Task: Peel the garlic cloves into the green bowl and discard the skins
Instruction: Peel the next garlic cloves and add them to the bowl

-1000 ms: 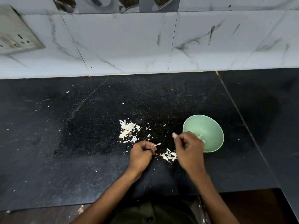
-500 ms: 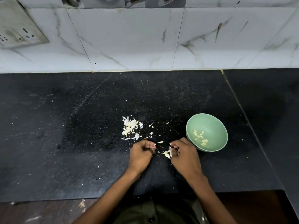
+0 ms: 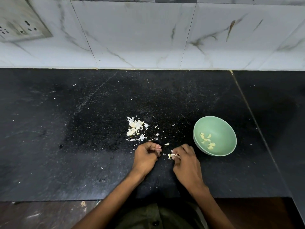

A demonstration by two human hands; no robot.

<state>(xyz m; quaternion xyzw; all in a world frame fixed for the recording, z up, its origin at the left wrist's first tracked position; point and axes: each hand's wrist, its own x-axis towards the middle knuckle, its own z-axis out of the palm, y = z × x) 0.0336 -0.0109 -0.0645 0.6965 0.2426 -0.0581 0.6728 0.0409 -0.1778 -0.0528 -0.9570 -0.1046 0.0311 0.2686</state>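
Note:
The green bowl (image 3: 222,128) stands on the black counter (image 3: 82,146), right of centre, with several peeled garlic cloves (image 3: 207,141) in it. A pile of white garlic skins (image 3: 136,128) lies left of the bowl, with loose flakes around it. My right hand (image 3: 186,164) rests on the counter just left of the bowl, and its fingertips pinch a small garlic piece with skin (image 3: 172,156). My left hand (image 3: 146,157) sits a little to the left, below the skin pile. Its fingers are curled into a fist; nothing shows inside it.
A single skin flake (image 3: 165,144) lies between my hands. A marble-tiled wall (image 3: 148,33) rises behind the counter, with a socket plate (image 3: 21,25) at upper left. The counter's front edge (image 3: 66,199) runs just below my forearms.
My right hand has come back from over the bowl to the garlic bits in front of me and pinched one. My left hand has stayed in place.

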